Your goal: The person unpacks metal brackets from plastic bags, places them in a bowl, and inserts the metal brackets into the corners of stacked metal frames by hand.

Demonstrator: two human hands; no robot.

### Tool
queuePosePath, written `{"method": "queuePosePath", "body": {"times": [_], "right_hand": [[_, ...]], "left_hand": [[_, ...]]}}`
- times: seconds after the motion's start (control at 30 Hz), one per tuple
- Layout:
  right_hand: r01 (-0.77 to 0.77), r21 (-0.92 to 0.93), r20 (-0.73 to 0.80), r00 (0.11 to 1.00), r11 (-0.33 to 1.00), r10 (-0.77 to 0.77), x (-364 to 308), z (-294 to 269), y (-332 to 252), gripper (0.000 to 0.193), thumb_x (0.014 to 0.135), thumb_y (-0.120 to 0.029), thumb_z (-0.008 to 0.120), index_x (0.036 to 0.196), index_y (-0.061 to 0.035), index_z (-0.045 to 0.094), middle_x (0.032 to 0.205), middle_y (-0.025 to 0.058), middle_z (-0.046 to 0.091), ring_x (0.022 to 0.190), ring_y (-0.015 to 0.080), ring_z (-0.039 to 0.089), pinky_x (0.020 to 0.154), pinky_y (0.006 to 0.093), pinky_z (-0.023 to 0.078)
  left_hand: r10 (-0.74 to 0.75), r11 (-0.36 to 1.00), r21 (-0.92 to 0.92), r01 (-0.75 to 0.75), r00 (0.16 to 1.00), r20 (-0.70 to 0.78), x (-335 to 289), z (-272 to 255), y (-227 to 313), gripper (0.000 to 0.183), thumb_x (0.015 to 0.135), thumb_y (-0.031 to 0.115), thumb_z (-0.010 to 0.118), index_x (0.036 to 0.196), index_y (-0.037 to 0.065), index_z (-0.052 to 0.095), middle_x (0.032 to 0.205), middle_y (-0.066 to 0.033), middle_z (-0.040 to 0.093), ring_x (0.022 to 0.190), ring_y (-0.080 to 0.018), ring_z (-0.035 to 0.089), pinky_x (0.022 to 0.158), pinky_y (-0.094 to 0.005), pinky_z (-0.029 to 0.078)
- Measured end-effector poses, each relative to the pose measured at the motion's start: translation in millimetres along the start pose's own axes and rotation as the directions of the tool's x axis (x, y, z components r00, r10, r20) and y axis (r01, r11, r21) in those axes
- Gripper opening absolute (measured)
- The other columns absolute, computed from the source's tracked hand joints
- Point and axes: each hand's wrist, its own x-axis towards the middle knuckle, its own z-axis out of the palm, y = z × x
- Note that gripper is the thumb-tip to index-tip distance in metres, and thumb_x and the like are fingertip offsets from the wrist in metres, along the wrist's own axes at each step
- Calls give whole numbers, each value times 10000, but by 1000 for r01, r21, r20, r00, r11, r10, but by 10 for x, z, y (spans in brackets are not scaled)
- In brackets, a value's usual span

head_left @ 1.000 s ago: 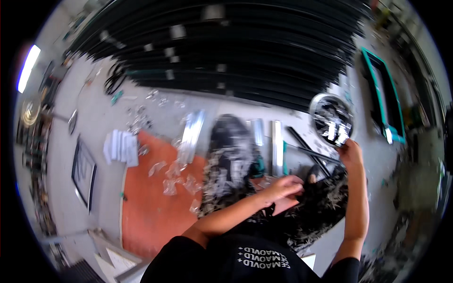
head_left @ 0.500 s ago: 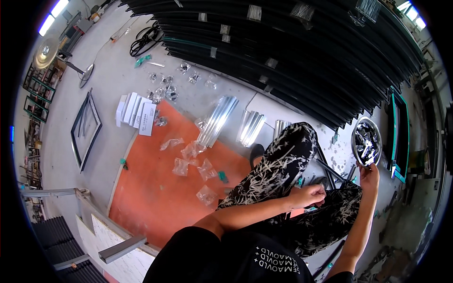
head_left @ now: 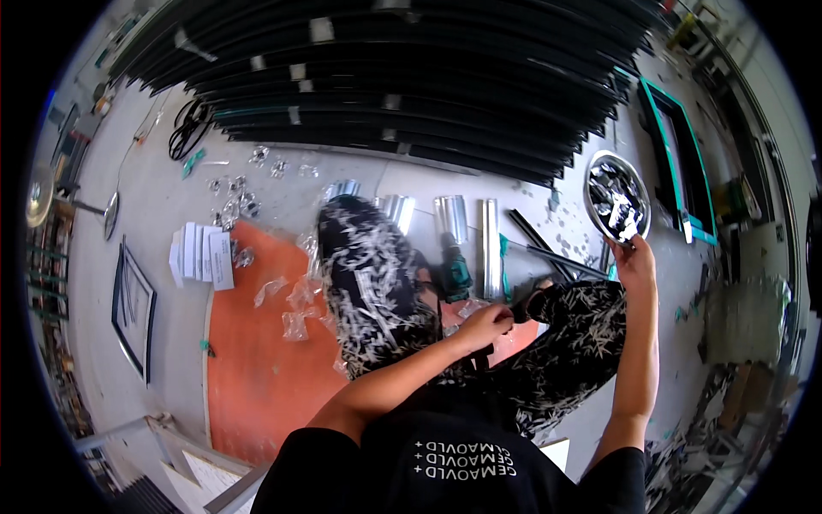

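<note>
My right hand (head_left: 634, 264) is closed at the near rim of a round metal bowl (head_left: 589, 210). Shiny metal pieces (head_left: 618, 195) fill the bowl, close to my fingertips. In front of my body, between my legs, my left hand (head_left: 486, 329) has its fingers curled together; what they hold, if anything, is hidden. Just beyond it stands a dark green and black power drill (head_left: 455, 267). Bundles of silvery metal strips (head_left: 491, 244) lie past the drill, and dark bars (head_left: 548, 250) cross the floor toward the bowl.
A large stack of black profiles (head_left: 385, 94) spans the far side. A green-edged frame (head_left: 704, 201) lies right of the bowl. White boxes (head_left: 221, 259), clear plastic bags (head_left: 295, 325) and an orange mat (head_left: 257, 368) are on the left. A dark frame (head_left: 147, 343) lies farther left.
The view has turned, and my legs have spread, with one knee moving left. The power drill now shows between them. My left hand has shifted left; my right hand stays at the bowl's rim.
</note>
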Motion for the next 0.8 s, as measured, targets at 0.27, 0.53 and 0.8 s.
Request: {"method": "queuePosePath", "body": {"times": [0.27,0.53,0.8], "right_hand": [[41,26,-55,998,999,-40,-214,-235,-195,196,929,-89,506,931,89,588,842,162,674,732,261,698,555,228,569],[-88,6,-28,996,996,88,-65,-444,-356,239,955,-100,451,1012,106,558,907,209,668,796,284,699,587,227,598],[-108,-291,-206,977,951,48,1030,-742,-412,130,888,-26,509,942,67,583,833,165,663,718,267,696,538,317,605]], "left_hand": [[-129,966,237,102,986,102,-79,64,-27,318,896,285,591,1075,25,628,984,-150,686,896,-268,661,790,-363,496],[-228,933,331,142,944,239,54,135,-145,295,913,245,593,1076,4,637,963,-114,689,883,-207,664,777,-328,511],[-276,936,-193,295,954,119,859,-41,374,223,1018,169,487,1143,2,565,1045,-69,644,959,-137,626,828,-272,503]]}}
